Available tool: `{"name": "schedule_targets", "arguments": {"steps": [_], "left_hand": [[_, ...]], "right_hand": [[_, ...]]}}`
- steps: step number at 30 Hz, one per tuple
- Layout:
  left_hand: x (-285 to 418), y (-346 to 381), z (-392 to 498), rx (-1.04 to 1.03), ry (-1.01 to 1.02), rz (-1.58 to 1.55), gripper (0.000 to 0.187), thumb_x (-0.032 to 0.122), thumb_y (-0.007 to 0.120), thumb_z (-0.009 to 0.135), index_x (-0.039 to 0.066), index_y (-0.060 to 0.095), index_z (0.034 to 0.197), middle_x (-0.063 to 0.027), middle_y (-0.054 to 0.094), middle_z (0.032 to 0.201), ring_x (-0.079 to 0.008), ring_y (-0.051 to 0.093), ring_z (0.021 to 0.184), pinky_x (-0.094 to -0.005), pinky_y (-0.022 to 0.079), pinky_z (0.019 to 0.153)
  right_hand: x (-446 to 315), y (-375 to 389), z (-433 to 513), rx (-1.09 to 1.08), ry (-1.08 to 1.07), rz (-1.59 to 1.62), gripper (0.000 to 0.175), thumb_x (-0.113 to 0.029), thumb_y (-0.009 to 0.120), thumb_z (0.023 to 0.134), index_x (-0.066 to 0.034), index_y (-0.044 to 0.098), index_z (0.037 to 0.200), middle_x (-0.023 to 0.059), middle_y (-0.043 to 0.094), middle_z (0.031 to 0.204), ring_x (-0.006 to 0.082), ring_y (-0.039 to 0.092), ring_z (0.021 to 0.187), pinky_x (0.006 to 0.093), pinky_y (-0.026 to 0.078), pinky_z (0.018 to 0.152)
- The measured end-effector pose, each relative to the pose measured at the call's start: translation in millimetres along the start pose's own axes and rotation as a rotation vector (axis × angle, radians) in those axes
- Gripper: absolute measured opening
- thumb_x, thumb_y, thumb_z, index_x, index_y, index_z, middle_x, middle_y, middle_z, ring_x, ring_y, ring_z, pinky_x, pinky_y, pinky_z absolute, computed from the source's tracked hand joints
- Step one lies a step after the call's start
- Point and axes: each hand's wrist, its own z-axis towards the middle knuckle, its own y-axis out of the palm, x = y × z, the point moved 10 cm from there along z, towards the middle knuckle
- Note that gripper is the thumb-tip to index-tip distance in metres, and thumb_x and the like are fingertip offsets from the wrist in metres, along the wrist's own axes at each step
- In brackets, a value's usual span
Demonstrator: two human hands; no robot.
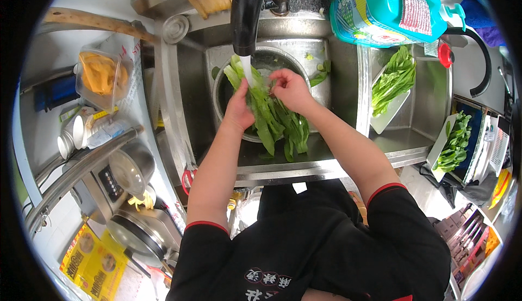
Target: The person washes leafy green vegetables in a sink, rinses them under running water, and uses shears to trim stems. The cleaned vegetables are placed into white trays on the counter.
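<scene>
A bunch of long green leafy lettuce (261, 117) lies across a round metal basin (218, 97) in the stainless steel sink. My left hand (240, 107) grips the bunch on its left side, thumb over the stalks. Water runs from the black faucet (244, 15) onto the pale stalk ends. On the right of the bunch, my right hand (291, 91) has its fingers curled at the leaves; whether they pinch a leaf is hidden. The leaf tips hang over the basin's near rim.
More lettuce (393, 82) rests on a white tray (391, 111) in the right sink compartment. A large teal jug (383, 11) stands behind it. Right of the sink sits a tray of green leaves (452, 142). Red-handled scissors (187, 178) hang at the sink's left front.
</scene>
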Motion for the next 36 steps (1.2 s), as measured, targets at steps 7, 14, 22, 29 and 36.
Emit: {"name": "schedule_targets", "arguments": {"steps": [7, 14, 22, 29, 36], "left_hand": [[-1.6, 2.8, 4.9, 0.107, 0.072, 0.069, 0.051, 0.049, 0.054, 0.109, 0.008, 0.062, 0.139, -0.012, 0.067, 0.137, -0.0303, 0.063, 0.127, -0.0498, 0.048, 0.111], [5.4, -2.3, 2.7, 0.117, 0.066, 0.011, 0.045, 0.043, 0.056, 0.11, 0.008, 0.062, 0.139, -0.0121, 0.068, 0.135, -0.0304, 0.064, 0.125, -0.0509, 0.048, 0.111], [11.9, -20.0, -12.4, 0.318, 0.192, 0.278, 0.042, 0.032, 0.068, 0.106, 0.008, 0.062, 0.139, -0.0089, 0.068, 0.134, -0.0263, 0.065, 0.121, -0.0466, 0.053, 0.103], [27.6, -0.3, -28.7, 0.358, 0.35, 0.47, 0.043, 0.019, 0.077, 0.099, 0.003, 0.062, 0.135, -0.0064, 0.071, 0.121, -0.0202, 0.069, 0.106, -0.0357, 0.055, 0.092], [31.6, 14.2, -29.9, 0.331, 0.32, 0.674, 0.047, 0.025, 0.075, 0.1, -0.002, 0.062, 0.137, -0.0095, 0.07, 0.127, -0.0176, 0.065, 0.111, -0.0347, 0.051, 0.097]], "right_hand": [[-46.2, 17.4, -23.9, 0.033, -0.344, -0.365, 0.048, -0.008, 0.081, 0.082, -0.0027, 0.065, 0.126, 0.0133, 0.067, 0.106, 0.027, 0.068, 0.098, 0.0368, 0.057, 0.09], [4.8, 9.8, -7.6, -0.151, -0.015, 0.241, 0.048, 0.01, 0.067, 0.081, -0.0013, 0.066, 0.128, 0.0063, 0.071, 0.109, 0.0158, 0.068, 0.096, 0.0294, 0.055, 0.088], [9.3, 15.6, -1.2, -0.008, -0.032, 0.298, 0.018, -0.008, 0.065, 0.096, 0.0003, 0.072, 0.111, 0.0044, 0.074, 0.099, 0.0137, 0.067, 0.09, 0.0313, 0.054, 0.081], [-35.7, -10.6, 16.8, 0.338, -0.065, 0.003, 0.031, -0.03, 0.067, 0.104, -0.0001, 0.069, 0.098, 0.0053, 0.07, 0.085, 0.015, 0.06, 0.078, 0.0339, 0.052, 0.075], [-46.0, 35.0, 16.5, 0.068, -0.196, 0.362, 0.022, -0.021, 0.067, 0.105, -0.0022, 0.067, 0.117, 0.0044, 0.072, 0.101, 0.0115, 0.063, 0.087, 0.0299, 0.053, 0.079]]}}
